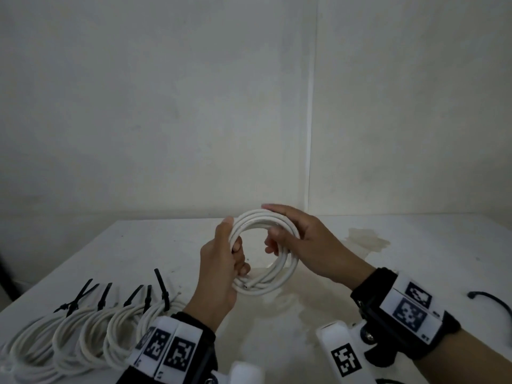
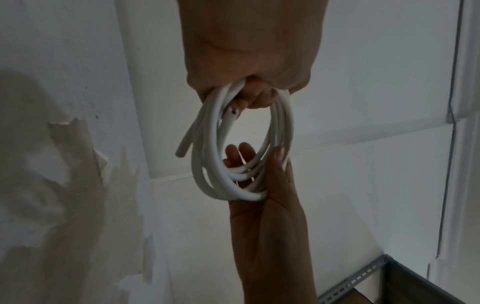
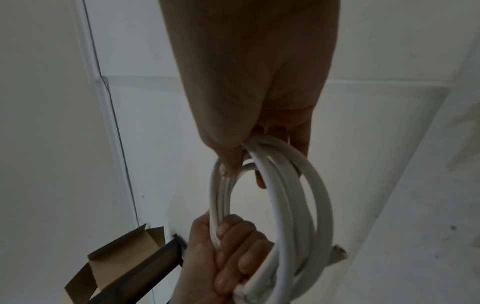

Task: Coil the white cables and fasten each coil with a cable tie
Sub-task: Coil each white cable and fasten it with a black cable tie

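A white cable coil (image 1: 279, 268) is held upright above the table between both hands. My left hand (image 1: 224, 261) grips its left side with fingers curled through the loop; the same coil (image 3: 293, 205) shows this grip in the right wrist view. My right hand (image 1: 299, 239) holds the right side, thumb inside the loop and fingers lying over the top. Both cut cable ends (image 2: 231, 113) stick out near the left hand. In the left wrist view the coil (image 2: 207, 164) hangs between the two hands. No cable tie is on it.
Several finished coils (image 1: 83, 336) with black cable ties (image 1: 162, 286) lie in a row at the table's front left. A loose black tie (image 1: 490, 299) lies at the right edge. The white table (image 1: 415, 259) has a stained patch; a wall stands close behind.
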`<state>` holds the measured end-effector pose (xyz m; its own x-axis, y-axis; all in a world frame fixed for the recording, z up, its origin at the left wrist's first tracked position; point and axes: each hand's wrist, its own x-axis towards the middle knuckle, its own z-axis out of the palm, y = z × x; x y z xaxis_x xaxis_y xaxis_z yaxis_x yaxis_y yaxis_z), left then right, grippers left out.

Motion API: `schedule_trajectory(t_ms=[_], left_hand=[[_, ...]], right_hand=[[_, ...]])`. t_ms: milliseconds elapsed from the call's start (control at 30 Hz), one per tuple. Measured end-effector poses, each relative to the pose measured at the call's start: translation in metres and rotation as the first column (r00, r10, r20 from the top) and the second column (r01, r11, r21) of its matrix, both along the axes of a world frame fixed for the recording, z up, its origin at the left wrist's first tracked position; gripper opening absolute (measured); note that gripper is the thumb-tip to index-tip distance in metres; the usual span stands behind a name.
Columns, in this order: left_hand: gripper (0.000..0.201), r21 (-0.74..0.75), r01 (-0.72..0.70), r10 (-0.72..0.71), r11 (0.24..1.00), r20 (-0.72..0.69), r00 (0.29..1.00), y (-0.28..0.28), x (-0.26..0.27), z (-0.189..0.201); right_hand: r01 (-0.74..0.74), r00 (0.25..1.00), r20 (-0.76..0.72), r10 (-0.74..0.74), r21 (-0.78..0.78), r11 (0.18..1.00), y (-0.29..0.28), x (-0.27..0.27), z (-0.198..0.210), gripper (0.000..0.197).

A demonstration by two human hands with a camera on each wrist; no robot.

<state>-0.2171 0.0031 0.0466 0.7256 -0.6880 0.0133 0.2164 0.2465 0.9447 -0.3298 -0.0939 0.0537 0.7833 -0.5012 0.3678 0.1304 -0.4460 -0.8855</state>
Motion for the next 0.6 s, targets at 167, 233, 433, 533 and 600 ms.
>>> schedule_trajectory(t_ms=[167,233,433,533,600], left_hand=[[0.044,0.019,-0.041,0.041,0.999,0.007,0.999,0.0,-0.001,-0.002],[0.044,0.035,-0.048,0.048,0.998,-0.008,0.999,0.0,-0.002,-0.006],[0.045,0.014,-0.046,0.047,0.999,-0.039,0.998,-0.002,-0.005,-0.006],[0.043,-0.014,-0.056,0.055,0.998,-0.054,0.997,-0.003,-0.003,-0.002],[0.043,-0.02,-0.058,0.056,0.998,-0.06,0.997,-0.003,-0.003,-0.002]], right_hand=[[-0.009,0.996,-0.091,0.012,0.036,0.999,-0.001,0.002,-0.006,0.022],[-0.071,0.994,-0.075,0.084,0.158,0.985,0.001,0.0,-0.011,0.022],[-0.03,0.999,0.025,0.025,0.259,0.965,0.005,0.002,-0.014,0.019],[0.028,0.998,-0.061,-0.019,0.153,0.988,0.004,0.004,-0.015,0.018],[-0.004,1.0,0.013,0.001,0.257,0.966,0.008,0.006,-0.016,0.021]])
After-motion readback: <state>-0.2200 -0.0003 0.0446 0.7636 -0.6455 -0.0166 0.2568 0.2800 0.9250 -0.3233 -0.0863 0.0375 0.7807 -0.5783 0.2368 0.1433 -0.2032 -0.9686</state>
